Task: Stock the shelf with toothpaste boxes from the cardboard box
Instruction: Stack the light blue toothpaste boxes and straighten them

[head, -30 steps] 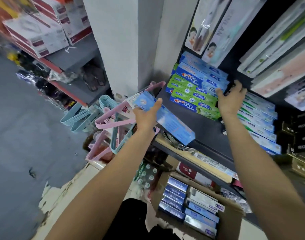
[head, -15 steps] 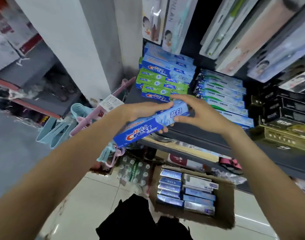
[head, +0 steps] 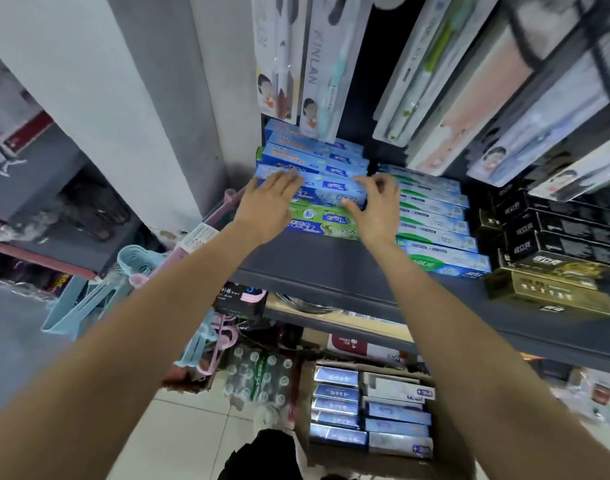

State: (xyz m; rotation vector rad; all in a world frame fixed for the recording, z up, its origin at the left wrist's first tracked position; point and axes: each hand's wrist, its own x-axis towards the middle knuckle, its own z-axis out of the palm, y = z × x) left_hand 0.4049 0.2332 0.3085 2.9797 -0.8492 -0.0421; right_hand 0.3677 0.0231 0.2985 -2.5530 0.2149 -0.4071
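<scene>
A blue toothpaste box [head: 328, 195] lies on top of the left stack of blue and green boxes [head: 317, 223] on the dark shelf [head: 314, 268]. My left hand [head: 269, 202] rests flat on the box's left part with its fingers stretched forward. My right hand [head: 376, 206] holds the box's right end, fingers arched over the top and thumb on the front face. On the floor below stands the open cardboard box [head: 449, 448], holding several more toothpaste boxes [head: 336, 403] in two rows.
A second stack of white-green toothpaste boxes [head: 431, 216] sits just right of my right hand, then black and gold boxes [head: 556, 237]. Toothbrush packs [head: 317, 64] hang above. A white pillar [head: 106, 81], plastic hangers [head: 89, 299] and a bottle pack [head: 258, 379] are on the left.
Both hands carried the blue box from in front of the shelf edge up and back onto the left stack. The left hand now lies flat on it.
</scene>
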